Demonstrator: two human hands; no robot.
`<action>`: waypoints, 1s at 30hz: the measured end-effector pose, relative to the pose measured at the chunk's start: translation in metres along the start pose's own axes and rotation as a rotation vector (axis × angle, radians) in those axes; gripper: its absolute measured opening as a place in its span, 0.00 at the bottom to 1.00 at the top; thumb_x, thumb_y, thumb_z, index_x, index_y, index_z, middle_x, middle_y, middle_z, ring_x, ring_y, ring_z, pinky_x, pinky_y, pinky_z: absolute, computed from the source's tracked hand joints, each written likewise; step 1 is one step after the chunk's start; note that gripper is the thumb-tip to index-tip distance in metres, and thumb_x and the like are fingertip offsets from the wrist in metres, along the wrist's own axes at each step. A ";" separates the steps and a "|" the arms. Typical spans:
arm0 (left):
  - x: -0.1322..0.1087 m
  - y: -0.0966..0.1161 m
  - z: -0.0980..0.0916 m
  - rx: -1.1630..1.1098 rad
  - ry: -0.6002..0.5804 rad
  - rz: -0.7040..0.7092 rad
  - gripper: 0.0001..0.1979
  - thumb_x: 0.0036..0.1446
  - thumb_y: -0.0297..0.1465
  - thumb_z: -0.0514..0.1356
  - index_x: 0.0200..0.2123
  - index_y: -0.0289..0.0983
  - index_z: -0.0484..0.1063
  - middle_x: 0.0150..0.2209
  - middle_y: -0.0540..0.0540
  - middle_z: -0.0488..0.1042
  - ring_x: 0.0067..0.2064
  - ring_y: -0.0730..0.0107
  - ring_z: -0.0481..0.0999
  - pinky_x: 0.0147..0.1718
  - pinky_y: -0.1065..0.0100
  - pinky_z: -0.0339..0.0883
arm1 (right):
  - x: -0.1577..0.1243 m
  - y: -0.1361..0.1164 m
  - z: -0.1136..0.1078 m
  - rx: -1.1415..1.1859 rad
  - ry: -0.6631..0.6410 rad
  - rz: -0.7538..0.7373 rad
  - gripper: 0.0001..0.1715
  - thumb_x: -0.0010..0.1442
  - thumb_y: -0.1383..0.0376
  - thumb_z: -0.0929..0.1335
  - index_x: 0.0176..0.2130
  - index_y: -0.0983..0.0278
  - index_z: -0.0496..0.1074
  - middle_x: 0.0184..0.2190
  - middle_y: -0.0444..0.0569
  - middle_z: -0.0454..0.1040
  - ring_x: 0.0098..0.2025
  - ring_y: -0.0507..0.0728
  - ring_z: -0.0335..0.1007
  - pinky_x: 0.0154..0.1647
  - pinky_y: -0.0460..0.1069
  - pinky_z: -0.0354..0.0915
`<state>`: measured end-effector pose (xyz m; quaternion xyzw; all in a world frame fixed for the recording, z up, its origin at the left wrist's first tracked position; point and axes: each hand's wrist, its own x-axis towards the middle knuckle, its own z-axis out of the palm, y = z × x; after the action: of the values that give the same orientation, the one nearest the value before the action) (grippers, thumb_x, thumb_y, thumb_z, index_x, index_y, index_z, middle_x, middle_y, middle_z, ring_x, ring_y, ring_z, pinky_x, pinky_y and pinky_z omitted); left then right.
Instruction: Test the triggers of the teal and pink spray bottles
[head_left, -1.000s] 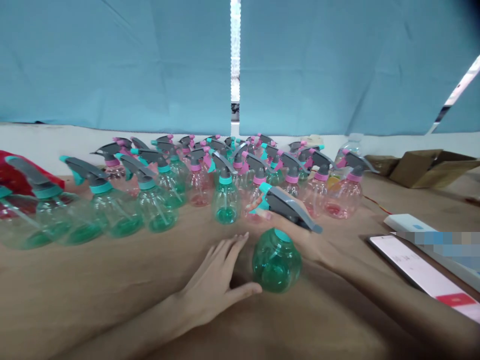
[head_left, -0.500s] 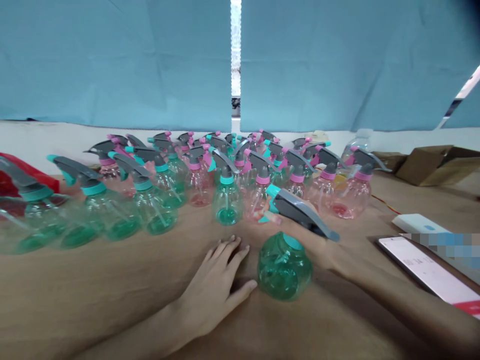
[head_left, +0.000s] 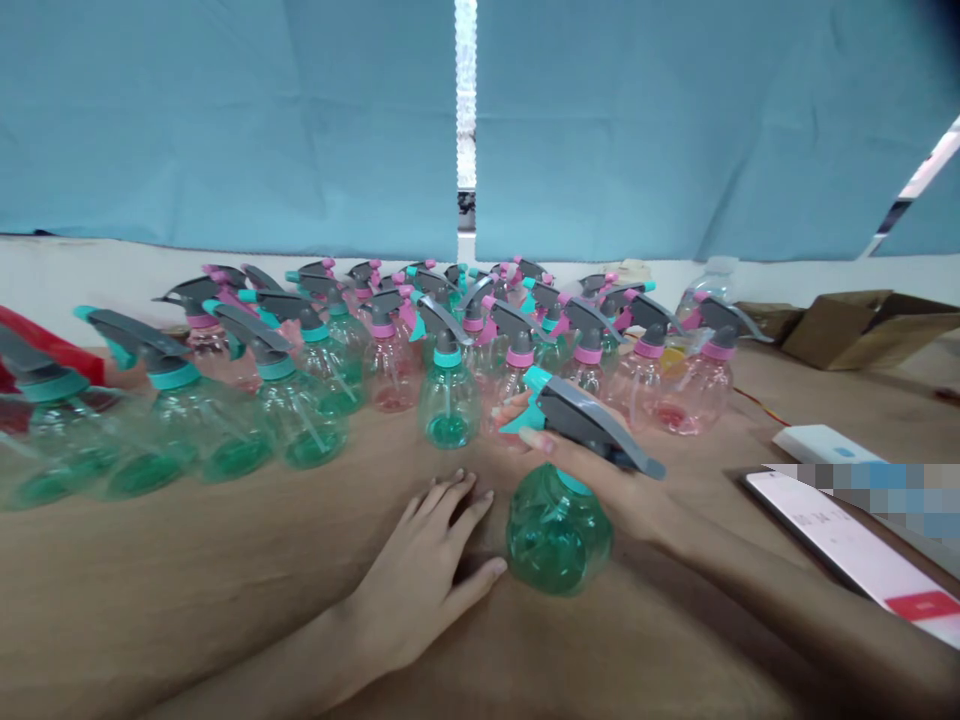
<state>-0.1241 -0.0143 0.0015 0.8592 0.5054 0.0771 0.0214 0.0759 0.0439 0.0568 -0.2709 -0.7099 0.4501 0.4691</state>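
Note:
A green spray bottle (head_left: 556, 532) with a grey trigger head and teal nozzle stands on the brown table (head_left: 187, 580) in front of me. My right hand (head_left: 592, 470) wraps the bottle's neck and head from behind, fingers curled over the trigger. My left hand (head_left: 427, 580) lies flat on the table just left of the bottle, fingers spread, thumb tip almost touching the bottle's base. Behind them stand several green and pink spray bottles (head_left: 448, 400) in rows.
A phone with a lit screen (head_left: 847, 550) and a white box (head_left: 832, 445) lie at the right. Brown cardboard boxes (head_left: 862, 330) sit at the back right. A red bag (head_left: 45, 345) is at the far left. Blue curtains hang behind.
My right hand has closed further round the bottle's neck and trigger head and shifted the bottle slightly. My left hand has stayed flat beside it.

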 end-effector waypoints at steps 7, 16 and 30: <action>0.000 0.000 0.001 -0.021 0.009 -0.007 0.28 0.63 0.46 0.51 0.60 0.36 0.60 0.62 0.36 0.60 0.61 0.48 0.59 0.55 0.45 0.58 | -0.001 0.000 -0.001 0.025 -0.030 0.040 0.13 0.59 0.55 0.67 0.45 0.54 0.69 0.37 0.44 0.71 0.35 0.54 0.66 0.41 0.52 0.65; 0.000 0.000 0.001 -0.006 0.012 0.002 0.28 0.63 0.46 0.50 0.60 0.36 0.60 0.62 0.37 0.59 0.62 0.49 0.58 0.55 0.47 0.59 | -0.001 0.001 -0.001 0.032 -0.007 0.001 0.13 0.59 0.56 0.68 0.44 0.55 0.70 0.39 0.44 0.72 0.35 0.54 0.67 0.40 0.52 0.65; -0.001 -0.001 0.001 -0.048 0.017 -0.003 0.28 0.63 0.46 0.50 0.60 0.36 0.60 0.62 0.36 0.59 0.62 0.48 0.57 0.55 0.44 0.57 | -0.001 -0.001 -0.001 0.032 -0.023 0.028 0.15 0.59 0.56 0.67 0.46 0.55 0.70 0.41 0.45 0.72 0.37 0.54 0.68 0.41 0.52 0.65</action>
<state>-0.1249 -0.0145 0.0005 0.8568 0.5051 0.0964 0.0377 0.0768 0.0431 0.0576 -0.2681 -0.7041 0.4709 0.4589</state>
